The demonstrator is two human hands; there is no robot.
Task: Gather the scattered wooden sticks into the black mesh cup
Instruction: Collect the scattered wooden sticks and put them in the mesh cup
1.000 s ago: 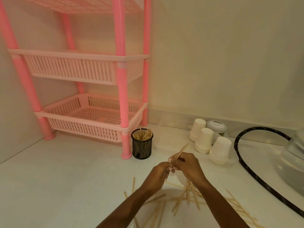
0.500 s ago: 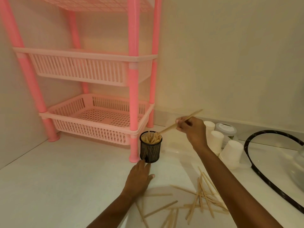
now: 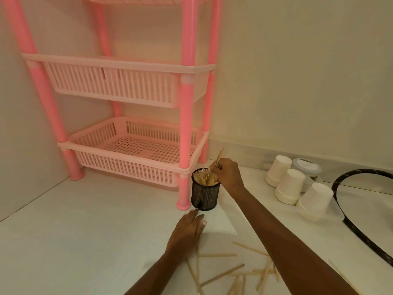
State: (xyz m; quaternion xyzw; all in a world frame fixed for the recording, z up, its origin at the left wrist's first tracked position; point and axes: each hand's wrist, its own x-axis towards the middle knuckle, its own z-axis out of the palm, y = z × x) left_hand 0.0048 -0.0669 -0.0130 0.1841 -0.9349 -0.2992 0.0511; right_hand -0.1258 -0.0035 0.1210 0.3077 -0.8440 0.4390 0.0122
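The black mesh cup (image 3: 204,198) stands on the white counter beside the pink rack's front leg, with several wooden sticks upright inside. My right hand (image 3: 228,174) is at the cup's right rim and pinches a few wooden sticks (image 3: 218,158) whose lower ends are in the cup's mouth. My left hand (image 3: 188,232) rests flat on the counter just in front of the cup, fingers straight, fingertips near its base. Several loose wooden sticks (image 3: 223,273) lie scattered on the counter near me, partly under my right forearm.
A pink three-tier plastic rack (image 3: 136,145) fills the back left corner. Upturned stacks of white paper cups (image 3: 290,186) and a lidded tub (image 3: 306,167) sit at the right by the wall. A black hoop (image 3: 348,222) lies at far right.
My right hand has come down and left, from above the paper cups to the cup's rim, and the sticks now tilt steeply with their lower ends in the cup. My left hand stays flat.
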